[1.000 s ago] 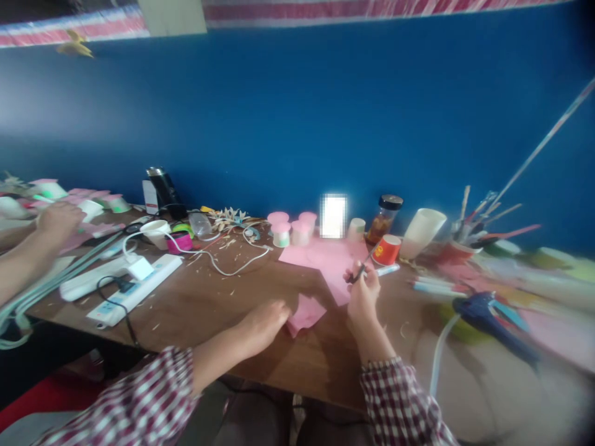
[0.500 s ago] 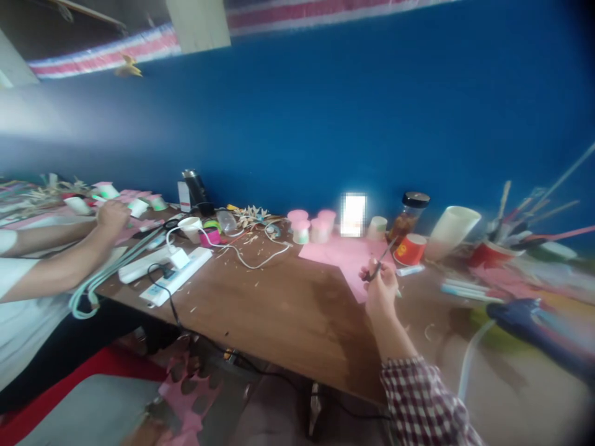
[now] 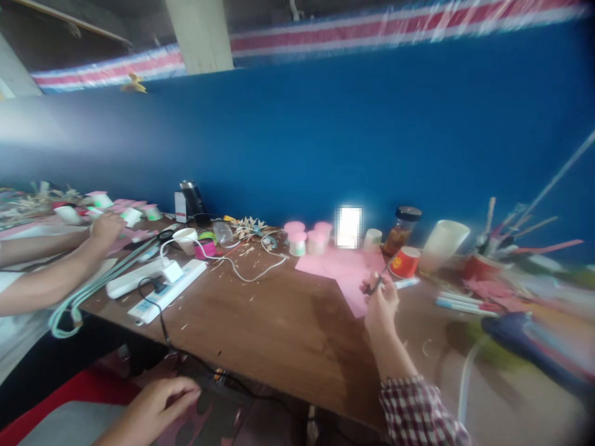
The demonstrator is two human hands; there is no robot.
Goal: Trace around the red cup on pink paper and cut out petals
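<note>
Currently the right hand (image 3: 382, 302) grips scissors (image 3: 374, 285) (blades pointing toward the red cup (image 3: 406, 262)) near the pink paper (image 3: 349, 286), which lies on the table (image 3: 260, 325). Off the table's near edge, the left hand (image 3: 155, 406) hangs by pink scraps (image 3: 201, 417) — its fingers loosely extended, the thumb a little apart from them.

White power strip (image 3: 177, 285) and, farther back, a black flask (image 3: 195, 204)

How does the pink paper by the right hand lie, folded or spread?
Spread: the pink paper lies flat on the brown table, broad surface showing beside the right hand.
</note>
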